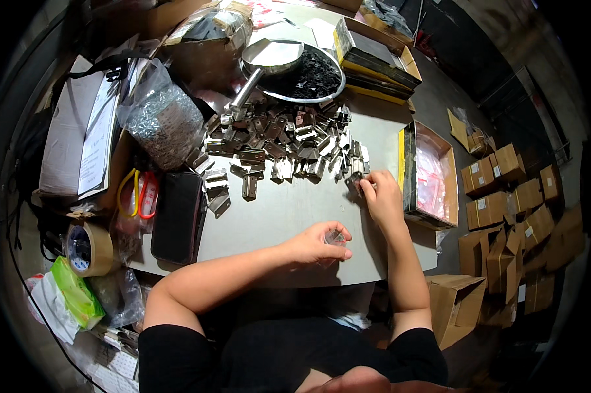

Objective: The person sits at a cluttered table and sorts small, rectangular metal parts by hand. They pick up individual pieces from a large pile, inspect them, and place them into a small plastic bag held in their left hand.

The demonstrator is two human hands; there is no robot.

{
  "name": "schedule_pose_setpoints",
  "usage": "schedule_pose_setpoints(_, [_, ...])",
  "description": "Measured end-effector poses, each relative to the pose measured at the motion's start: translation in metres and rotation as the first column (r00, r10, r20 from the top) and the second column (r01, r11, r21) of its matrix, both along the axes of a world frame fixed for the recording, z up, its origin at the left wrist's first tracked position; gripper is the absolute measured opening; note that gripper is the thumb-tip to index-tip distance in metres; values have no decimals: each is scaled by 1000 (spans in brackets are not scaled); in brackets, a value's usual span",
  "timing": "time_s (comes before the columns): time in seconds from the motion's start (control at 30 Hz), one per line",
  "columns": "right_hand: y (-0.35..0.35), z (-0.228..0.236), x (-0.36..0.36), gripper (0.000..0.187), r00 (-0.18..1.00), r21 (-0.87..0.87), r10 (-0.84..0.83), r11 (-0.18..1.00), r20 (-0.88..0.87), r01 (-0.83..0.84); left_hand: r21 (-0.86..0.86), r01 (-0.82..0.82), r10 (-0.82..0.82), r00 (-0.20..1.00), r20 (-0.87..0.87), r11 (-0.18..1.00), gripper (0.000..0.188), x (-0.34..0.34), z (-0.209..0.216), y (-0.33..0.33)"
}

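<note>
Toward the table's near edge, my left hand (pixel 313 244) is closed around a small clear plastic bag (pixel 335 238); what lies inside it is too small to make out. Farther right, my right hand (pixel 385 200) has thumb and fingers pinched on a dark metal hinge (pixel 354 179) at the right edge of a heap. That heap of loose metal hinges (pixel 279 134), some shiny and some dark brown, spreads over the middle of the table (pixel 276 216).
Behind the heap stands a metal bowl (pixel 342 77) of small black parts, with a metal scoop (pixel 273 55) on it. An open box of clear bags (pixel 433 177) sits right. Left are a bag of screws (pixel 161 118), scissors (pixel 137 193), a black phone (pixel 177 216) and tape (pixel 99 249).
</note>
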State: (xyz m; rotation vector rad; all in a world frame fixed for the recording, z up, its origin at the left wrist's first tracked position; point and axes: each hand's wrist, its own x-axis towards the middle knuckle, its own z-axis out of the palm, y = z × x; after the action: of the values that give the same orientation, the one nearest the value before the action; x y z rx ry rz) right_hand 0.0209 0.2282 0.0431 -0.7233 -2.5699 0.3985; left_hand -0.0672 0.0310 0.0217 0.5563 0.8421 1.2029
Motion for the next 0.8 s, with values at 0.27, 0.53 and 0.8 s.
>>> schedule_pose_setpoints(0.27, [-54, 52, 40, 13, 900, -362, 435, 838, -6, -408, 37, -145, 144, 989, 31, 989, 36, 1, -1, 1])
schedule_pose_setpoints(0.53, [-60, 71, 39, 15, 758, -325, 652, 719, 10, -614, 151, 58, -25, 978, -209, 987, 42, -2, -8, 3])
schedule_pose_setpoints(0.8, [-36, 55, 9, 7, 781, -780, 621, 457, -64, -428, 95, 128, -126, 991, -36, 987, 49, -3, 3, -4])
